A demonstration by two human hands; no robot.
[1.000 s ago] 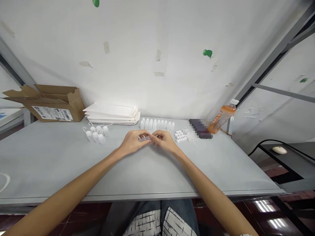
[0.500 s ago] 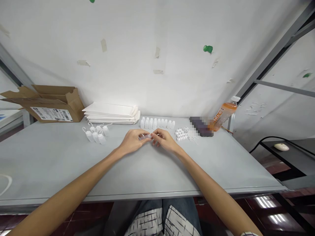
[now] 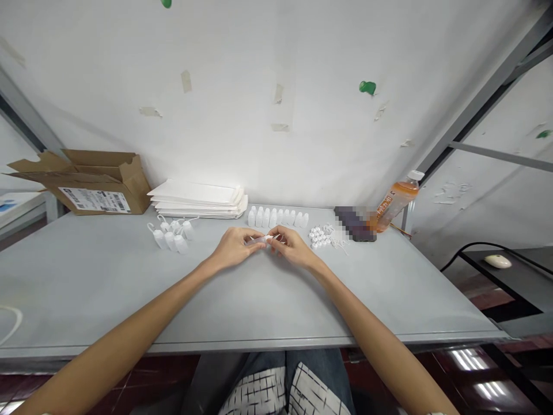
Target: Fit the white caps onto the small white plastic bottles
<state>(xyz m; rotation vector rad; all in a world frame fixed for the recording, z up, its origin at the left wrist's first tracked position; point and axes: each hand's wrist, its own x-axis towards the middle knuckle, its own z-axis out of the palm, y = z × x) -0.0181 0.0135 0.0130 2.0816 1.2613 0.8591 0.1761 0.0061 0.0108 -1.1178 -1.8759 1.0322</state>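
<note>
Fingers of the left hand (image 3: 235,248) are closing around a small translucent bottle (image 3: 258,239) above the table (image 3: 268,305); the right hand (image 3: 291,246) is pinching its white tip; upright bottles (image 3: 279,217) are standing behind, white caps (image 3: 320,236) lying rightward.

On the desk (image 3: 259,305), the box (image 3: 136,187) stands at the far left. The papers (image 3: 194,193) lie to its right, and the capped bottles (image 3: 173,237) are on the near side of these papers. To the right of the papers is the row of bottles (image 3: 279,217), then the caps (image 3: 318,236), then the drink (image 3: 395,204).
</note>
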